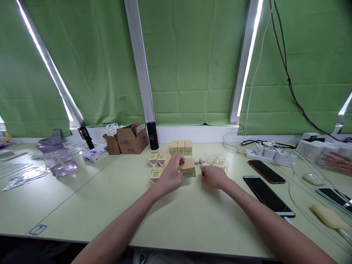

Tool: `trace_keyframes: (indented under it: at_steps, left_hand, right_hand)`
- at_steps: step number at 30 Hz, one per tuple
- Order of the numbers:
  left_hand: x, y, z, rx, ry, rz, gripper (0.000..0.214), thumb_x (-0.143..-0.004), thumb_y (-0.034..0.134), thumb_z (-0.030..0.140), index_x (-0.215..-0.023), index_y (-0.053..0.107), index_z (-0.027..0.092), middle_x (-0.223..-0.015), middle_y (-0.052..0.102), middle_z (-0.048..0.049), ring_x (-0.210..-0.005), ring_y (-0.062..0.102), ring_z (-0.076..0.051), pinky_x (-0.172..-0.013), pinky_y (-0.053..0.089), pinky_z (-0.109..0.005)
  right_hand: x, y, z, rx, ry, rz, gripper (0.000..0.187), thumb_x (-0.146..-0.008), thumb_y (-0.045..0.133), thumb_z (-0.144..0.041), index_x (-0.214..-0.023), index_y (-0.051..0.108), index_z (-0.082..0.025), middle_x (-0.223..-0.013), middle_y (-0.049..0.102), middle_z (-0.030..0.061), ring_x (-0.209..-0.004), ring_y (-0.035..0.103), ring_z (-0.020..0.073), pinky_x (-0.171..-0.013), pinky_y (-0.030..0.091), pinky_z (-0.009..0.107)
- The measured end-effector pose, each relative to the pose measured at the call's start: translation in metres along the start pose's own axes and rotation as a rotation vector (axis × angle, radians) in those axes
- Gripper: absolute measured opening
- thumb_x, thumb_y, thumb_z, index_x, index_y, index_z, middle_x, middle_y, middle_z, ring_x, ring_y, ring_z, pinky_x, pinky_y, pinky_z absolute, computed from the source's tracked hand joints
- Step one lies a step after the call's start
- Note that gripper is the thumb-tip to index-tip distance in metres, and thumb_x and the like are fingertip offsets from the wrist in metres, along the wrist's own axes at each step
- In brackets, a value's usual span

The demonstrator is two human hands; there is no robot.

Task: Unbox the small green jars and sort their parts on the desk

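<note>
The person's left hand (171, 175) holds thumb and fingers narrowly apart at the left edge of a tan cardboard box (190, 166), a small yellow-green item (180, 167) between them; whether they grip cannot be told. The right hand (214, 176) curls beside small pale pink pieces (202, 160), near clear plastic cups (220, 160), its fingertips' hold hidden

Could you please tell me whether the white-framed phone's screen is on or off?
Off, it appears: the white-framed phone is plain black across its front, nothing lit.
</note>
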State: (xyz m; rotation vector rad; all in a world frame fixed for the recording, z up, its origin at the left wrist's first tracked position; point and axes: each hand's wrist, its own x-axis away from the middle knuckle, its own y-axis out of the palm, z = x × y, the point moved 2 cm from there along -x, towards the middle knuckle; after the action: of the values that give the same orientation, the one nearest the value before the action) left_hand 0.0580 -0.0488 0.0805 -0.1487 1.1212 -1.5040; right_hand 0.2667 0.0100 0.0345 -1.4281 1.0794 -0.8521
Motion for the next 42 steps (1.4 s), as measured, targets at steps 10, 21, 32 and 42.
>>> trace_keyframes:
  at_steps: [10, 21, 32, 42]
  left_hand:
    - [0.017, 0.032, -0.029, 0.185, -0.041, -0.113, 0.035, -0.087, 0.061, 0.018, -0.119, 0.049, 0.024, -0.126, 0.055, -0.0096, -0.12, 0.055, -0.027, -0.105, 0.046, -0.047]
    - [0.018, 0.043, -0.045, 0.494, -0.196, 0.08, 0.052, -0.076, 0.049, 0.001, -0.124, 0.048, 0.022, -0.131, 0.055, -0.0104, -0.124, 0.056, -0.022, -0.115, 0.043, -0.048]
    - [0.022, 0.045, -0.04, 0.429, -0.241, 0.123, 0.046, -0.08, 0.052, 0.003, -0.122, 0.053, 0.022, -0.129, 0.059, -0.0101, -0.113, 0.059, -0.021, -0.099, 0.05, -0.04]
    - [0.024, 0.045, -0.039, 0.356, -0.253, 0.067, 0.045, -0.081, 0.06, 0.009, -0.124, 0.052, 0.022, -0.111, 0.061, -0.007, -0.097, 0.059, -0.019, -0.086, 0.05, -0.033]
  right_hand:
    - [0.003, 0.024, 0.011, -0.094, 0.005, 0.068, 0.007, -0.092, 0.059, -0.024, -0.095, 0.064, -0.022, -0.095, 0.074, 0.0071, -0.087, 0.067, 0.0213, -0.062, 0.03, 0.027]
    - [0.021, 0.023, 0.004, -0.461, -0.447, 0.412, 0.007, -0.092, 0.051, -0.026, -0.09, 0.045, -0.024, -0.059, 0.056, -0.0071, -0.052, 0.048, 0.0146, -0.061, 0.032, 0.026]
    - [0.017, 0.031, 0.001, -0.352, -0.438, 0.42, 0.012, -0.087, 0.051, -0.019, -0.091, 0.041, -0.025, -0.065, 0.058, -0.0048, -0.056, 0.051, 0.0166, -0.059, 0.029, 0.027]
    - [0.01, 0.033, 0.005, -0.238, -0.221, 0.42, 0.002, -0.095, 0.046, -0.022, -0.095, 0.047, -0.024, -0.072, 0.068, -0.0007, -0.063, 0.063, 0.0191, -0.057, 0.025, 0.027]
